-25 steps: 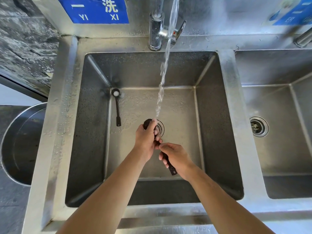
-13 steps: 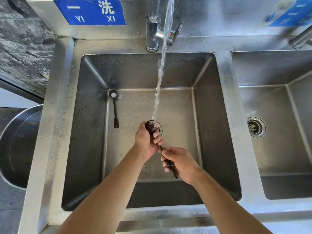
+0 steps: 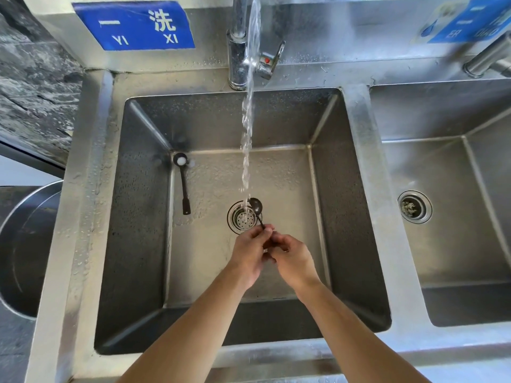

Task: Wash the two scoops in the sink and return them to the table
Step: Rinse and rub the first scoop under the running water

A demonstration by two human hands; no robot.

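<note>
A small dark scoop is held over the drain of the steel sink, its bowl right beside the running water stream. My left hand pinches its thin handle just below the bowl. My right hand grips the handle's lower end, which is hidden in the fingers. A second dark scoop lies on the sink floor at the far left corner, with something white in its bowl.
The tap stands at the back with its lever open. A second basin lies to the right. A large round steel bowl sits left of the sink. A blue sign hangs on the backsplash.
My left hand slid off the scoop's bowl down onto the handle, so the bowl now shows beside the stream. Both hands drew closer together and a little toward me.
</note>
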